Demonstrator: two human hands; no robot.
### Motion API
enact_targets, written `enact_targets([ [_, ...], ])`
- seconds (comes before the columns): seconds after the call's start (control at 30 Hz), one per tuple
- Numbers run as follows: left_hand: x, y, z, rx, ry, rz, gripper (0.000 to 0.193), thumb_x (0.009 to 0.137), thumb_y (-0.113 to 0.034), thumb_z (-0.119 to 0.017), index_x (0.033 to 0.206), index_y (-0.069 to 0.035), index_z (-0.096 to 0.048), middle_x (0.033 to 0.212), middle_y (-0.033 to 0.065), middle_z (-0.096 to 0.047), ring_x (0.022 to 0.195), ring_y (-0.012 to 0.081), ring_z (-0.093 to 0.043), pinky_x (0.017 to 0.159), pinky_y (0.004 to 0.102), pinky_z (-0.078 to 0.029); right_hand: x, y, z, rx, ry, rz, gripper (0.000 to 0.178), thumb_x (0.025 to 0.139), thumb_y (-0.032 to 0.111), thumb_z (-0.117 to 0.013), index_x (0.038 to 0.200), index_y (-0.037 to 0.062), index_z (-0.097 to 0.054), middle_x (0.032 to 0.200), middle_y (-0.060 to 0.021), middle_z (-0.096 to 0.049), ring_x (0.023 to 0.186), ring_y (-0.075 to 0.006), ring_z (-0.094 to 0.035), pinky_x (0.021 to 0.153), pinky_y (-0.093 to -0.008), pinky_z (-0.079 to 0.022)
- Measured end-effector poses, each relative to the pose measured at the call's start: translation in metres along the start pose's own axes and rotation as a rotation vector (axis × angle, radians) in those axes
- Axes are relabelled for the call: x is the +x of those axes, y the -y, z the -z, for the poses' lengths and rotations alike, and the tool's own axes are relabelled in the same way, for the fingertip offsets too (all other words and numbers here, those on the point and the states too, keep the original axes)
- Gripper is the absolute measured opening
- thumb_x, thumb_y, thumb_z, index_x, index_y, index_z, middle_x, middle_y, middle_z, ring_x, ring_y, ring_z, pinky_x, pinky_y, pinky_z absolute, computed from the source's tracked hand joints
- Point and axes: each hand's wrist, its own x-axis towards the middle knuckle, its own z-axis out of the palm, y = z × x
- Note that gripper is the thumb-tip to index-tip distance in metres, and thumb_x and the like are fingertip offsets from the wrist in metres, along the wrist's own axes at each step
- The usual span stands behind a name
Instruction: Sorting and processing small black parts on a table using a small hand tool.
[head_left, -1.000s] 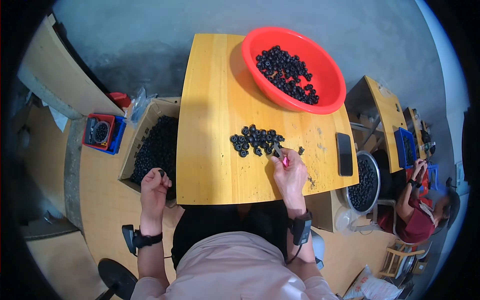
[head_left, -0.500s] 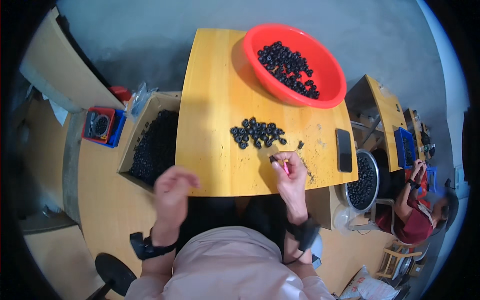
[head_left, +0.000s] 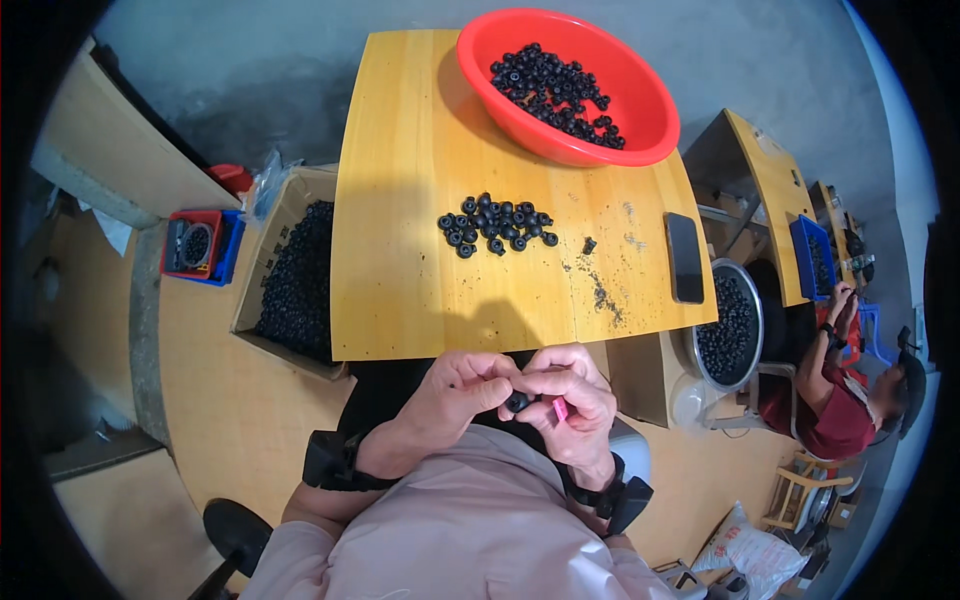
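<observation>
Just off the table's near edge my two hands meet in front of my body. Between their fingertips sits a small round black part (head_left: 518,402) with a hole in it. The fingers of my left hand (head_left: 450,400) are closed in a pinch on its left side. My right hand (head_left: 580,415) grips the part from the right, and a small pink tool (head_left: 560,409) is also tucked in its fingers; the tool's tip is hidden. Beyond them, a loose pile of similar black parts (head_left: 495,224) lies on the wooden table (head_left: 400,290).
A red basin (head_left: 640,130) with many black parts stands at the table's far side. A phone (head_left: 685,258) and black crumbs (head_left: 604,295) lie to the right. Left is a carton (head_left: 345,185) of black parts; right, a metal bowl (head_left: 757,330) and a seated co-worker (head_left: 830,410).
Both hands have drawn back off the table toward my body and come together. My left hand, empty before, now pinches the black part. The view has shifted slightly.
</observation>
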Motion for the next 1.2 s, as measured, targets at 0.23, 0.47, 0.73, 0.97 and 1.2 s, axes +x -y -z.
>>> enact_targets([
  [0.23,0.0,0.003,-0.004,0.049,-0.005,-0.008,0.011,0.083,-0.011,-0.06,0.087,-0.001,-0.06,0.075,-0.001,-0.056,0.068,0.0036,-0.049,0.06,0.0176,-0.04,-0.002,-0.002,0.007,0.082,-0.016,-0.04,0.027,0.066,-0.006,-0.069,0.092,0.0007,-0.064,0.091,-0.0092,-0.054,0.076,-0.0154,-0.054,0.066,-0.0244,-0.043],
  [0.47,0.003,0.008,-0.014,0.031,-0.02,0.111,0.022,0.08,-0.019,-0.065,0.087,0.001,-0.057,0.08,-0.0002,-0.056,0.072,0.0051,-0.05,0.061,0.0186,-0.038,-0.007,-0.002,0.012,0.105,-0.038,-0.056,0.022,0.066,0.001,-0.073,0.087,0.0007,-0.066,0.088,-0.0076,-0.053,0.076,-0.0144,-0.052,0.065,-0.0247,-0.043],
  [0.73,0.008,0.012,-0.023,-0.138,0.024,0.061,0.026,0.079,-0.022,-0.067,0.083,0.001,-0.056,0.077,0.0022,-0.055,0.069,0.0088,-0.05,0.062,0.0211,-0.038,-0.007,-0.017,0.013,0.44,-0.198,-0.102,0.019,0.067,0.006,-0.073,0.083,0.0,-0.066,0.083,-0.0068,-0.052,0.071,-0.0121,-0.048,0.061,-0.0232,-0.039],
  [0.97,0.008,0.015,-0.02,-0.186,0.03,0.04,0.031,0.079,-0.023,-0.067,0.089,0.004,-0.057,0.079,0.0027,-0.055,0.071,0.0094,-0.051,0.063,0.0219,-0.04,-0.008,0.005,0.015,0.162,-0.108,-0.043,0.024,0.068,0.005,-0.075,0.088,-0.0026,-0.063,0.086,-0.0077,-0.049,0.065,-0.0098,-0.052,0.057,-0.0211,-0.045],
  [1.2,0.008,0.014,-0.019,-0.192,0.067,0.059,0.03,0.078,-0.024,-0.068,0.088,0.002,-0.057,0.077,0.0025,-0.055,0.071,0.0091,-0.05,0.064,0.0217,-0.039,-0.006,0.003,0.016,0.249,-0.058,-0.071,0.018,0.073,0.004,-0.07,0.087,-0.0039,-0.063,0.085,-0.0073,-0.049,0.067,-0.0101,-0.052,0.057,-0.0204,-0.044],
])
